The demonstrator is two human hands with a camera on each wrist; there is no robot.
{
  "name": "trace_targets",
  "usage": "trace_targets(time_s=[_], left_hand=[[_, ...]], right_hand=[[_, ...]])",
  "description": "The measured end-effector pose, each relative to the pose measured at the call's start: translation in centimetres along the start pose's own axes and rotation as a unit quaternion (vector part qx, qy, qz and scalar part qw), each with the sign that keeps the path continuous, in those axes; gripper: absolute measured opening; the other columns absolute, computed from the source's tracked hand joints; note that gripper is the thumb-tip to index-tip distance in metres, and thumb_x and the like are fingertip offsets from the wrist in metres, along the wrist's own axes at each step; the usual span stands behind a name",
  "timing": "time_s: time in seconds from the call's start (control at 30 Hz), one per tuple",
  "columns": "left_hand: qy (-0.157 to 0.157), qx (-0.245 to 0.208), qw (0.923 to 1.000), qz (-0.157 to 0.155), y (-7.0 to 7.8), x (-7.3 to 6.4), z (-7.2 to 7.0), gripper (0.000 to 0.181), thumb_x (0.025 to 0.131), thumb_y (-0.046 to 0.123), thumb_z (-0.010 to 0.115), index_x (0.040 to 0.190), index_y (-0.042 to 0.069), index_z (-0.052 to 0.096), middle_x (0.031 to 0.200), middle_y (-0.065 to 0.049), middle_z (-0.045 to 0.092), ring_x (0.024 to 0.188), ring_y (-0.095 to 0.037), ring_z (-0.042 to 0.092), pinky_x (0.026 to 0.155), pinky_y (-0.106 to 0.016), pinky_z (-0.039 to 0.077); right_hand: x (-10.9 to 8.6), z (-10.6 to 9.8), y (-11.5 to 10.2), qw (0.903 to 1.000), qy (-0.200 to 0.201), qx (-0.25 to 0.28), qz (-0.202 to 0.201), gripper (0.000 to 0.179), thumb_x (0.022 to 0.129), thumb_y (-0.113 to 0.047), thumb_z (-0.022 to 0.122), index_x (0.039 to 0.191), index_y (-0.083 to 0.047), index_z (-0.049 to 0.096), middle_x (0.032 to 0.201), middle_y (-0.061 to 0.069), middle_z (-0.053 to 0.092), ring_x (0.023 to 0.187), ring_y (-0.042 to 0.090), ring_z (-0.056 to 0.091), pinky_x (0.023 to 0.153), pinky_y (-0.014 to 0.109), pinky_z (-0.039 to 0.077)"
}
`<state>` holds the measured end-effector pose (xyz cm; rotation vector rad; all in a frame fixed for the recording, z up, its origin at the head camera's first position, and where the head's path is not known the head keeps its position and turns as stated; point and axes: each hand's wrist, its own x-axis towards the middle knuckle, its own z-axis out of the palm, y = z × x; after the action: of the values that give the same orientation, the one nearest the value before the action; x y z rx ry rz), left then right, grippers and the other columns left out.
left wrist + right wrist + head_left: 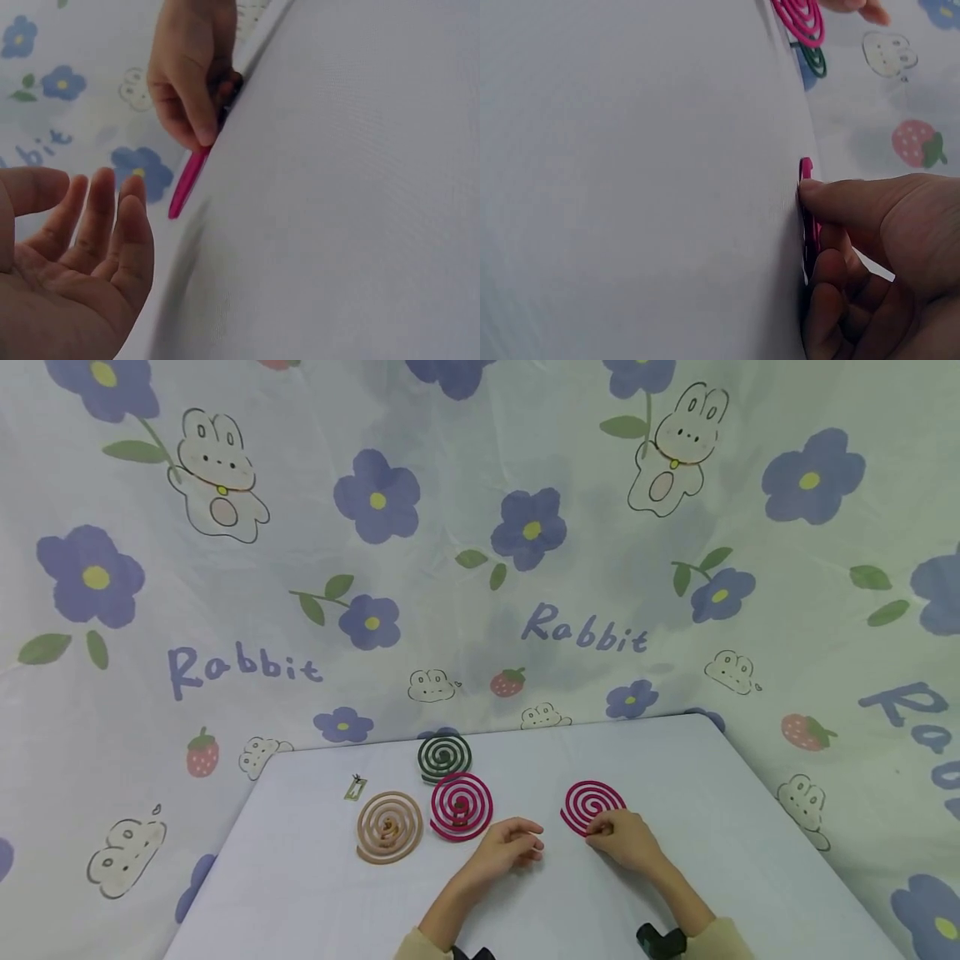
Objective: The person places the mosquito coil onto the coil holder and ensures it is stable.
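Observation:
My right hand [626, 841] pinches the near edge of a pink mosquito coil [590, 799] on the right part of the white table. In the right wrist view the thumb lies over the rim of that coil [805, 169], seen edge-on, with the other fingers curled below it. My left hand [506, 847] hovers to the left of it, palm turned inward, fingers loosely bent and holding nothing. A second pink mosquito coil [436, 822] lies just beyond the left hand, with a small dark piece near its centre.
Left of the second pink coil lies a tan mosquito coil [363, 843], with a small piece at its centre. A dark green coil [424, 767] is farther back. A small metal coil stand [356, 788] lies at the left. A printed curtain [465, 610] hangs behind the table [315, 910].

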<state>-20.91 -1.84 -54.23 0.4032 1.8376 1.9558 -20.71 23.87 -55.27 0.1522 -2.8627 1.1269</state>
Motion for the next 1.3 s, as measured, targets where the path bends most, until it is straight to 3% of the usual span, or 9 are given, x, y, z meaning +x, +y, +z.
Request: trace_targets(time_s=[0.33, 0.43, 0.6, 0.77, 0.97, 1.1, 1.3], left_hand=[[-0.008, -0.013, 0.9999, -0.006, -0.6, 0.8, 1.3, 0.027, 0.098, 0.007, 0.054, 0.118, -0.012, 0.057, 0.096, -0.020, 0.067, 0.085, -0.029, 0.068, 0.077, -0.041, 0.056], [-0.005, -0.025, 0.9996, -0.010, -0.6, 0.9, 1.7, 0.028, 0.097, 0.007, 0.054, 0.117, -0.012, 0.057, 0.095, -0.018, 0.067, 0.086, -0.029, 0.068, 0.078, -0.042, 0.056], [0.004, -0.041, 0.9989, -0.023, -0.5, 1.4, 2.2, 0.028, 0.096, 0.007, 0.055, 0.117, -0.012, 0.057, 0.093, -0.012, 0.066, 0.085, -0.027, 0.069, 0.080, -0.040, 0.056], [0.003, -0.042, 0.9984, -0.036, -0.6, 2.1, 2.4, 0.027, 0.096, 0.007, 0.056, 0.117, -0.010, 0.058, 0.097, -0.012, 0.065, 0.087, -0.025, 0.069, 0.079, -0.036, 0.056], [0.001, -0.048, 0.9984, -0.030, -0.6, 3.0, 3.0, 0.027, 0.098, 0.009, 0.056, 0.116, -0.010, 0.058, 0.103, -0.016, 0.064, 0.090, -0.025, 0.068, 0.080, -0.034, 0.056], [0.008, -0.054, 0.9980, -0.031, -0.7, 3.3, 3.3, 0.026, 0.099, 0.009, 0.056, 0.116, -0.011, 0.058, 0.103, -0.020, 0.064, 0.089, -0.026, 0.068, 0.079, -0.033, 0.056], [0.009, -0.047, 0.9986, -0.022, -1.3, 4.0, 3.3, 0.024, 0.098, 0.006, 0.054, 0.115, -0.011, 0.057, 0.098, -0.016, 0.065, 0.086, -0.024, 0.068, 0.076, -0.032, 0.056]], right_hand=[[0.2, 0.6, -0.9, 0.9998, -0.005, 0.018, -0.009, 0.011, 0.077, -0.013, 0.082, 0.078, -0.016, 0.071, 0.063, -0.008, 0.054, 0.058, 0.009, 0.047, 0.051, 0.025, 0.040], [0.6, -0.1, -1.4, 0.9995, -0.009, 0.030, 0.005, 0.009, 0.078, -0.013, 0.081, 0.081, -0.013, 0.072, 0.064, -0.007, 0.054, 0.059, 0.010, 0.048, 0.051, 0.024, 0.040], [2.1, -2.4, -1.9, 0.9983, 0.028, 0.038, 0.033, 0.011, 0.082, -0.012, 0.078, 0.090, -0.007, 0.072, 0.072, -0.001, 0.058, 0.065, 0.015, 0.053, 0.051, 0.026, 0.044], [3.8, -4.0, -1.2, 0.9979, 0.029, 0.041, 0.042, 0.023, 0.085, -0.014, 0.075, 0.103, -0.001, 0.069, 0.093, 0.009, 0.067, 0.087, 0.025, 0.063, 0.066, 0.034, 0.054], [5.2, -3.9, 0.3, 0.9969, 0.019, 0.030, 0.071, 0.030, 0.085, -0.019, 0.076, 0.108, -0.001, 0.068, 0.106, 0.015, 0.066, 0.097, 0.032, 0.062, 0.076, 0.043, 0.054], [5.5, -3.5, 0.7, 0.9959, 0.012, 0.010, 0.090, 0.035, 0.082, -0.023, 0.078, 0.107, -0.001, 0.067, 0.100, 0.013, 0.065, 0.093, 0.030, 0.060, 0.076, 0.045, 0.052], [4.6, -3.0, 0.8, 0.9931, -0.001, -0.004, 0.117, 0.046, 0.077, -0.029, 0.082, 0.107, 0.001, 0.064, 0.088, 0.009, 0.061, 0.079, 0.024, 0.056, 0.064, 0.038, 0.049]])
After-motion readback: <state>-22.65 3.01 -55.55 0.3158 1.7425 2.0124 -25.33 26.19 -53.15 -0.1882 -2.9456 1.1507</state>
